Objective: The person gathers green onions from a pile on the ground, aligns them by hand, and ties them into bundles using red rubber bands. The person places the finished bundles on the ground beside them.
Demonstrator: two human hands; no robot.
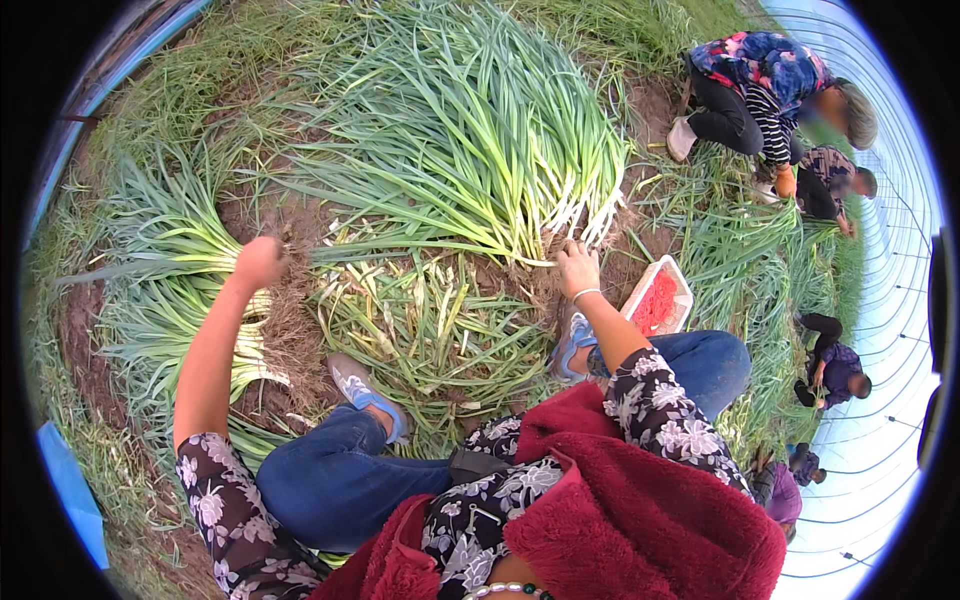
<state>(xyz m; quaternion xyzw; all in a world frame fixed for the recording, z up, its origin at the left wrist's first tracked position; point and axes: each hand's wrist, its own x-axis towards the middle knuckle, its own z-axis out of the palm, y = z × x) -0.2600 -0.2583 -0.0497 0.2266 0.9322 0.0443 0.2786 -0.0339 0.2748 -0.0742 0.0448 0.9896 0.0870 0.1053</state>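
Note:
My left hand (261,262), its fingers curled, is at the white stem ends of a row of leek-like allium bundles (240,341). Their brown roots point right. Whether it grips any stems is hidden from me. My right hand (578,270) reaches to the lower right edge of a large pile of the same plants (480,142). Its fingers close on the root end of one pale stalk (534,262), which lies across the front of the pile. The pile's white stems and roots face right, its leaves to the upper left.
Stripped leaves (427,330) litter the soil between my shoes. A pale plastic basket (679,304) with red ties (656,304) stands beside my right knee. At right a person (757,90) crouches over plants, with several others beyond. Blue sheeting (71,487) lies at lower left.

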